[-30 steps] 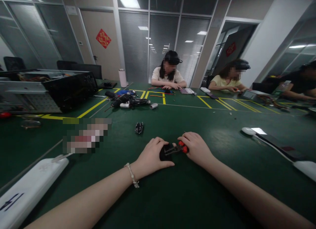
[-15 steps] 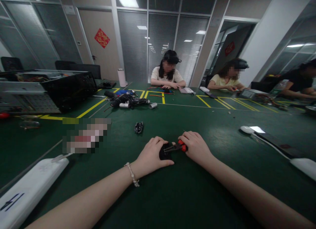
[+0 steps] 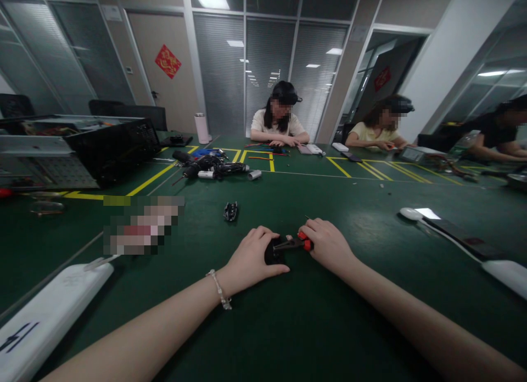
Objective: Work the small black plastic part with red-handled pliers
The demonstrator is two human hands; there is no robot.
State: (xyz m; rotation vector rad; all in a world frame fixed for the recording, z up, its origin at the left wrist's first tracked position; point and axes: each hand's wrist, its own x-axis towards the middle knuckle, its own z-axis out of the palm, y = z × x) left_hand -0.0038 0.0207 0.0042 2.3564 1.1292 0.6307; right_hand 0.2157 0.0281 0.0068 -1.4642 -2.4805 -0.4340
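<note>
My left hand (image 3: 254,254) is closed around a small black part (image 3: 272,252) on the green table, its thumb along the near side. What kind of part it is cannot be made out. My right hand (image 3: 327,241) grips red-handled pliers (image 3: 293,243), whose dark jaws point left and reach the black part. Whether the jaws are clamped on it is too small to tell. Beyond my left hand lies another small black part (image 3: 231,211) with an uneven, partly shiny top.
Left stand a black computer case (image 3: 115,151) and a white power strip (image 3: 61,316). Tangled black cables (image 3: 206,165) and a silver cylinder (image 3: 254,174) lie ahead. A phone (image 3: 457,236) with a white cable is at right. Several people sit across the table.
The pliers' jaws look closer together and their tilt has shifted slightly. Both hands keep nearly the same place, and the black part stays in my left hand.
</note>
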